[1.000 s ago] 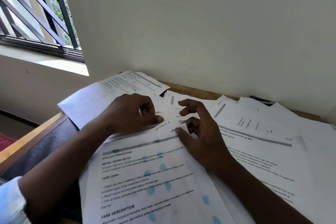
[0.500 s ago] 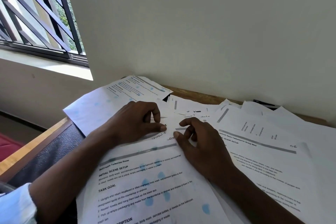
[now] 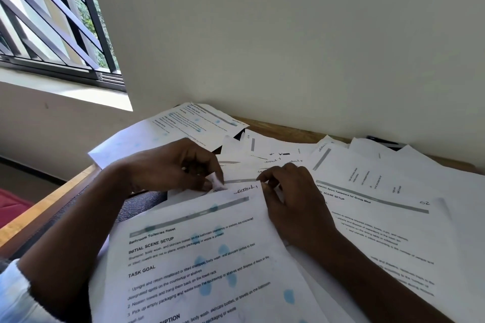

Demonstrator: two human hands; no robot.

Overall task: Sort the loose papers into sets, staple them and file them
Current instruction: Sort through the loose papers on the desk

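Left hand (image 3: 170, 165) now curling a paper corner (image 3: 216, 183), right hand (image 3: 294, 204) pinching Section-1 sheet (image 3: 199, 257) edge

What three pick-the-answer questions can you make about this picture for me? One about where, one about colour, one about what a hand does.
1. Where is the window? A on the left; B on the right; C overhead.
2. What colour are the spots on the front sheet? A red; B blue; C green.
3. What does the left hand do? A lies flat; B holds a stapler; C pinches a paper corner.
Answers: 1 A, it fills the top left; 2 B, blue blots dot the text; 3 C, it nips the curled corner.
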